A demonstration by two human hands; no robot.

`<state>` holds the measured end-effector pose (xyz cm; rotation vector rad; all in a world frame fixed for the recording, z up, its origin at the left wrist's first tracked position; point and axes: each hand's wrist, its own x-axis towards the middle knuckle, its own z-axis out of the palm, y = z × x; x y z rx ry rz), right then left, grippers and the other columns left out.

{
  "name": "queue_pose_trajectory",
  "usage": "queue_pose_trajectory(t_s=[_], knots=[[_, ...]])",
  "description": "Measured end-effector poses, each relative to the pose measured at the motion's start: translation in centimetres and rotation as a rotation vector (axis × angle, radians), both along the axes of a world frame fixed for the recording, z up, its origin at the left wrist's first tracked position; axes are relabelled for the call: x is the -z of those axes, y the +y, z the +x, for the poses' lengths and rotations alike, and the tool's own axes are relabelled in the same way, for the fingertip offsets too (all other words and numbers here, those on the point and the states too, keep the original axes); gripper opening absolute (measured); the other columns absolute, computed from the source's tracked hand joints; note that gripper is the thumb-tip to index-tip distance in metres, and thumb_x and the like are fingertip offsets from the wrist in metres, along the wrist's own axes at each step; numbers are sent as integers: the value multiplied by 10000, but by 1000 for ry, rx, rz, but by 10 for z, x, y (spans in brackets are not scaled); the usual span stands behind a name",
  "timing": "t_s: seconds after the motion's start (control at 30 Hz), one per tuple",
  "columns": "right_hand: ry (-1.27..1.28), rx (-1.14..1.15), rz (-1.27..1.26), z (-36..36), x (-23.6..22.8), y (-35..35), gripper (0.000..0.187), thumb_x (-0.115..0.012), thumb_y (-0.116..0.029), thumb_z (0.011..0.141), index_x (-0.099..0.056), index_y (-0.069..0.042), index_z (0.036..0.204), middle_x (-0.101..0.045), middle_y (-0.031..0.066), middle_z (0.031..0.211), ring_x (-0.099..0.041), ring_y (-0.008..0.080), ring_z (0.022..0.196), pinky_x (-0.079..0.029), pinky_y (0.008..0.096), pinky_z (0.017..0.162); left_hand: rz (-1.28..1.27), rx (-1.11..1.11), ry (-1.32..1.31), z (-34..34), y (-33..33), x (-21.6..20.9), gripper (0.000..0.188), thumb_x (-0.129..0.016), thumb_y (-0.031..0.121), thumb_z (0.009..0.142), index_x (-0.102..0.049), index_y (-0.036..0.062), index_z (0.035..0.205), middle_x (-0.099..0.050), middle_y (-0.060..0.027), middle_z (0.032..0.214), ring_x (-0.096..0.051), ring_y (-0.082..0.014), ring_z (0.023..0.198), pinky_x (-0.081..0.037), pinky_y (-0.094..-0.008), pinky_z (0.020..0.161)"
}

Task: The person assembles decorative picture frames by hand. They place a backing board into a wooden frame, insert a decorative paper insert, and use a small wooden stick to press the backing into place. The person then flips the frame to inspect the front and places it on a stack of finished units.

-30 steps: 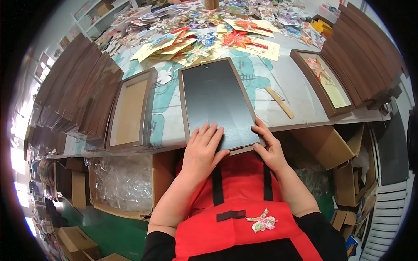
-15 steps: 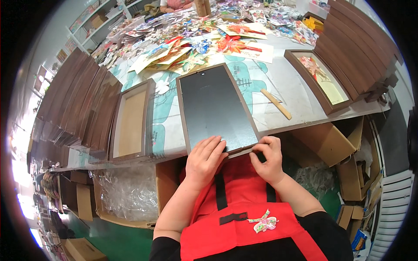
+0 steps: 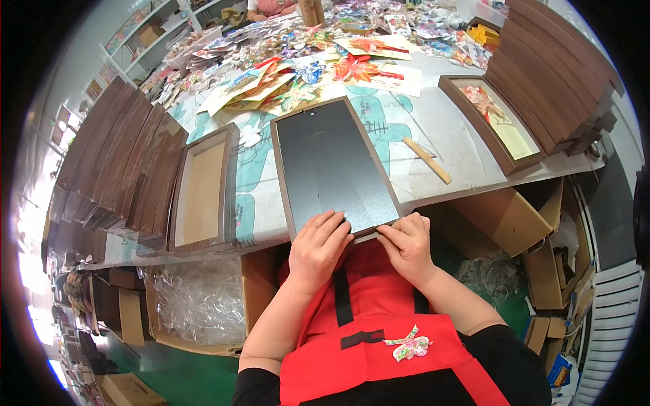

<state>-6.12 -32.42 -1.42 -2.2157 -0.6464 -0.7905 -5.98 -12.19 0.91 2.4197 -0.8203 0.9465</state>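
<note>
A dark brown picture frame (image 3: 282, 162) lies face down before me, its near end at the table edge. A black backing board (image 3: 332, 169) fills its back, with a small metal piece near the far end. My left hand (image 3: 317, 247) rests its outstretched fingers on the board's near left part, the thumb by the near rim. At the near right corner, my right hand (image 3: 409, 247) has thumb and forefinger pressed together against the rim. Whatever is between those fingertips is hidden.
Stacked brown frames (image 3: 115, 162) stand left, beside a shallow frame (image 3: 203, 189); another stack (image 3: 555, 74) rises right, by a frame with a flower piece (image 3: 484, 101). A flat wooden stick (image 3: 426, 160) lies right. Colourful cards (image 3: 291, 88) spread behind; cartons (image 3: 501, 220) sit below. Someone sits across.
My right hand has shifted slightly left along the near rim, and its thumb and forefinger have closed into a pinch. My left hand stays in nearly the same place on the board.
</note>
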Motion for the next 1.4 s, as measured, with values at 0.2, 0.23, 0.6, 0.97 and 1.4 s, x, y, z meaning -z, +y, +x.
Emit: queue_pose_trajectory(t_s=[0.2,0.23,0.6,0.97,1.4], knots=[[-55,-33,-35,-1,2,-4,197,-708,-63,706,-690,-102,898,-555,-5,753,-499,195,741,-356,346,684,13,-7,67,0,-1,-3,229,-730,78,710,-665,58,929,-661,-77,984,-620,-280,990,-503,-396,846],[-68,-36,-41,-2,1,-5,197,-706,-56,703,-690,-100,894,-559,-2,760,-505,196,750,-361,345,689,1,-5,82,1,-1,-3,231,-730,79,711,-666,61,932,-662,-77,985,-620,-279,990,-504,-392,842],[1,-36,165,1,-3,-13,164,-685,20,700,-658,-35,852,-567,91,911,-523,263,873,-428,347,782,6,-100,333,0,2,-5,213,-698,165,766,-696,138,977,-645,-39,1109,-519,-295,1169,-310,-544,1015],[-9,-13,81,3,-4,-7,210,-713,-43,678,-695,-79,883,-542,77,941,-514,266,919,-414,359,786,85,-130,309,-1,2,-2,262,-664,189,817,-672,162,1078,-621,-58,1173,-491,-326,1199,-319,-578,1000],[27,11,98,6,-5,-5,201,-683,-11,708,-673,-51,904,-566,82,949,-528,265,922,-431,349,792,65,-156,352,2,0,-3,285,-675,199,804,-670,158,1086,-628,-65,1158,-458,-336,1224,-264,-628,1007]])
